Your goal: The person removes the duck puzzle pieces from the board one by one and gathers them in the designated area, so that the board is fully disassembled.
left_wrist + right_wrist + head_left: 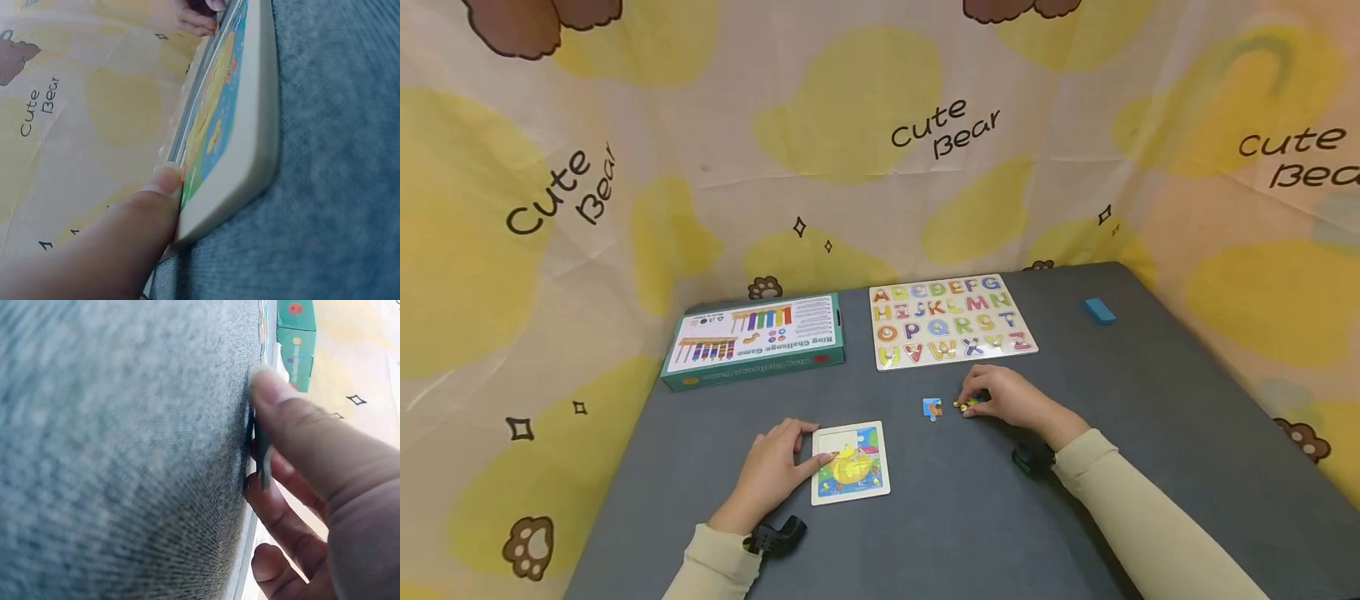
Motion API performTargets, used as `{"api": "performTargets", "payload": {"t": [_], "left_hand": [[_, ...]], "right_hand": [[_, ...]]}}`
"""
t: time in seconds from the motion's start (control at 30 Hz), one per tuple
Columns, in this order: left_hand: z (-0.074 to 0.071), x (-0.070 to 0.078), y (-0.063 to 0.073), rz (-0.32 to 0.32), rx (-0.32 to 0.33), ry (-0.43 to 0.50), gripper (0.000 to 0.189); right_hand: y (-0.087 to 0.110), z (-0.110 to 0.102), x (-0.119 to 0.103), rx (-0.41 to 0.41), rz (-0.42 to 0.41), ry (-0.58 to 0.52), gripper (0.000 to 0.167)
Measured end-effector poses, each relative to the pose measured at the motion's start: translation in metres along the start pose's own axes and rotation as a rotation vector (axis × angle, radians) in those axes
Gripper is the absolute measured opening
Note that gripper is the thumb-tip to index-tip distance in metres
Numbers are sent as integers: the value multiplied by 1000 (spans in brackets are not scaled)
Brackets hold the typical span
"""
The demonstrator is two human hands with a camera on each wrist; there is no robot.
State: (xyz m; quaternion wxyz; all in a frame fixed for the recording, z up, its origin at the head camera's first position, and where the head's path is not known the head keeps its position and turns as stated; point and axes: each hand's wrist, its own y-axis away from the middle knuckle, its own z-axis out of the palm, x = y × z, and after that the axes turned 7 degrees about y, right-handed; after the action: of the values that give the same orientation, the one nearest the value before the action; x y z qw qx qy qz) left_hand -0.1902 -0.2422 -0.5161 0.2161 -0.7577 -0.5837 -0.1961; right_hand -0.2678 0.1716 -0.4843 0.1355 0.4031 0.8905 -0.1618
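A small square jigsaw puzzle (883,467) in a pale wooden frame lies on the table, showing a yellow duck; its upper left part is bare. My left hand (775,467) holds its left side, thumb over the picture and fingers along the edge. In the left wrist view the thumb (165,181) presses at the frame's rim. To the right, my right hand (1011,400) pinches a small yellow and dark puzzle piece (964,407) low over the table; the fingers partly hide it. Just left of those fingertips lies a blue and orange puzzle piece (931,407).
Behind the hands lie an alphabet board (953,321) with colored letters and, to its left, a green and white Ring Challenge Game box (752,342). A blue block (1100,311) sits at the back right. A printed cloth (850,108) hangs around the grey table (955,533).
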Motion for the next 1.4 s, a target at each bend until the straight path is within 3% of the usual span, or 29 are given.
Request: {"api": "performTargets", "payload": {"t": [0.23,0.37,0.53,0.67,0.8,0.93,1.23,1.4], "left_hand": [[0,1,0,8,17,14,56],[0,1,0,9,16,6,58],[-2,-1,1,8,0,0,63],[-5,-4,3,32,-20,-1,72],[-6,-9,2,61,-47,0,78],[-4,-9,1,67,-73,20,79],[-6,-6,3,58,-68,40,78],[-6,-8,3,64,-60,35,78]], "right_hand": [[3,-2,0,-18,-19,44,13],[0,-2,-10,23,-30,36,13],[-22,5,-65,46,0,-57,11],[-47,29,-115,-82,-36,-83,20],[-65,57,-140,-218,-35,-45,28],[-73,69,-146,-263,17,9,28],[-73,73,-149,-169,130,62,19],[-75,71,-148,-177,146,56,14]]}}
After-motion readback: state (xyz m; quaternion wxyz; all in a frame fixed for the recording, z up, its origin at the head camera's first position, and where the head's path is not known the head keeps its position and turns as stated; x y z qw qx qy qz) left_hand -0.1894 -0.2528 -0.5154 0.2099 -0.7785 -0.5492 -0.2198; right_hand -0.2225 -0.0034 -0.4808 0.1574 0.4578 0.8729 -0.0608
